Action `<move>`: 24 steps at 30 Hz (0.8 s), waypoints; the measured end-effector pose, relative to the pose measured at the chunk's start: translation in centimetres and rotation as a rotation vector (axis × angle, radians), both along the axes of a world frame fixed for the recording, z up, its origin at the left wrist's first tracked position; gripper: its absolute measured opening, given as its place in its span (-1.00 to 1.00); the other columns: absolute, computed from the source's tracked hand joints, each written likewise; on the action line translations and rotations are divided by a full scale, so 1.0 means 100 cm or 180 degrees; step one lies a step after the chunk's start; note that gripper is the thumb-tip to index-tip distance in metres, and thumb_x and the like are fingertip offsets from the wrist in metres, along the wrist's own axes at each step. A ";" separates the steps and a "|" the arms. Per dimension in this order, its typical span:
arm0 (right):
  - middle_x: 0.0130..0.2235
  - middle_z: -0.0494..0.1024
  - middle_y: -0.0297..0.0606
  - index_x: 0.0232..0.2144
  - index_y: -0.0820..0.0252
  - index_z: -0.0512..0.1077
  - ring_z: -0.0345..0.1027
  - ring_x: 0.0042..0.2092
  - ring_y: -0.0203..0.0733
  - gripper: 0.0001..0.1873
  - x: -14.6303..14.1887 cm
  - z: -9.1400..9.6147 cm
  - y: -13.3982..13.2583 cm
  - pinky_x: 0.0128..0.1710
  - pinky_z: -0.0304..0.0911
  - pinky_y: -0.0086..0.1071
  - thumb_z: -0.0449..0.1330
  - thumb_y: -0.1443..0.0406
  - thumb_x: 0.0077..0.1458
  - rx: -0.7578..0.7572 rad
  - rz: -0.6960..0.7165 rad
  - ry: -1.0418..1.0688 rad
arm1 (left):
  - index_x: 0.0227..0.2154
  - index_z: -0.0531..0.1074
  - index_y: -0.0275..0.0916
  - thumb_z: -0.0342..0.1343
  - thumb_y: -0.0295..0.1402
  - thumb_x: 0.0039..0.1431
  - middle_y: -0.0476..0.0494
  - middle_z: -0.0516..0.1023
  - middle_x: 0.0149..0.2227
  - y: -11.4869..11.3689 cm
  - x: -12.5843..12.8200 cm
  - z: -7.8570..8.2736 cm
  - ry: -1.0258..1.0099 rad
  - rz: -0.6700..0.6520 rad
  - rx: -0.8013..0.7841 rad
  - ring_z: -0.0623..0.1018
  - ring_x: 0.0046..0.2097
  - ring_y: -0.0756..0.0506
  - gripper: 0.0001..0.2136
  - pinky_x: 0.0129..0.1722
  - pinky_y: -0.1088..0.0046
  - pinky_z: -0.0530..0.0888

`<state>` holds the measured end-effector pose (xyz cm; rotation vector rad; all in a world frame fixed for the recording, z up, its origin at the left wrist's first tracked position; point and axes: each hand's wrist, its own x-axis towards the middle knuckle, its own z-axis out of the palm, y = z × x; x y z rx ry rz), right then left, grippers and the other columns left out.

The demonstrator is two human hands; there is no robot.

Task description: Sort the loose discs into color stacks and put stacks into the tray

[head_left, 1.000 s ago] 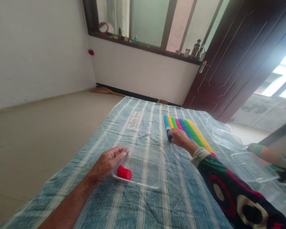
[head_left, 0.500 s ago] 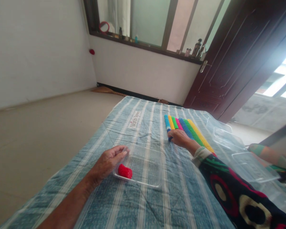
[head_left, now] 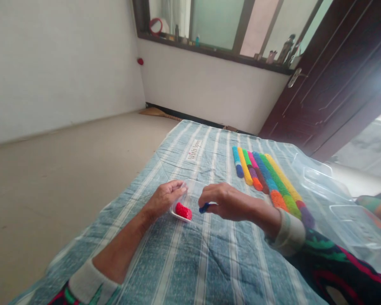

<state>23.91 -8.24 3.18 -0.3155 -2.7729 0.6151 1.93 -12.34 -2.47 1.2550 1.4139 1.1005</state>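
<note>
Looking from my far screen through the head camera, I go from left to right. On the striped quilt (head_left: 190, 264) the left hand (head_left: 164, 198) lies at the near corner of a clear tray (head_left: 191, 189). Its fingers are together and softly curled, and they seem to touch the tray rim, but I cannot tell if they really grip it. Just beside this hand, a red foam piece (head_left: 183, 211) lies inside the tray.

The right hand (head_left: 229, 202) is closed on a blue foam stick (head_left: 205, 207). Only the stick's dark blue end comes out from the fingers, so the rest of it is hidden. Its long axis lies almost level across my view, and the end points left, to the tray. The tray is just beside this end, not touching it as far as I can see. The left hand is nearer to the tray, and the right hand is nearer to the row of foam sticks (head_left: 268, 182).

This row lies side by side, right of the right hand. Further right are more clear trays (head_left: 332, 203).
</note>
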 end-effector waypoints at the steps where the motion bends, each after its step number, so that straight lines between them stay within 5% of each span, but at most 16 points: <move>1: -0.36 0.48 -0.33 -0.39 0.23 0.47 0.33 -0.32 -0.33 -0.80 -0.007 -0.006 -0.003 -0.25 0.25 -0.47 0.22 0.59 0.07 -0.0044 0.0110 -0.0114 | -0.26 0.55 -0.23 0.22 -0.04 -0.04 -0.15 0.68 -0.22 0.000 0.000 -0.001 0.0007 -0.0019 0.0028 0.63 -0.14 -0.24 -0.61 -0.08 0.23 0.53; 7: -0.37 0.43 -0.35 -0.38 0.23 0.44 0.28 -0.34 -0.33 -0.75 -0.022 -0.035 -0.001 -0.27 0.19 -0.48 0.15 0.64 0.06 -0.0156 0.0344 -0.0377 | -0.22 0.54 -0.28 0.20 -0.01 -0.01 -0.18 0.66 -0.22 0.002 -0.002 -0.006 0.0143 -0.0092 0.0163 0.61 -0.13 -0.24 -0.56 -0.08 0.24 0.52; 24: -0.34 0.44 -0.35 -0.40 0.20 0.42 0.32 -0.31 -0.32 -0.71 -0.025 -0.051 0.001 -0.27 0.24 -0.49 0.14 0.66 -0.03 -0.0607 0.0056 0.0174 | -0.24 0.52 -0.27 0.19 -0.02 -0.01 -0.14 0.66 -0.22 0.002 -0.001 -0.004 0.0075 -0.0143 0.0119 0.61 -0.14 -0.21 -0.59 -0.08 0.29 0.50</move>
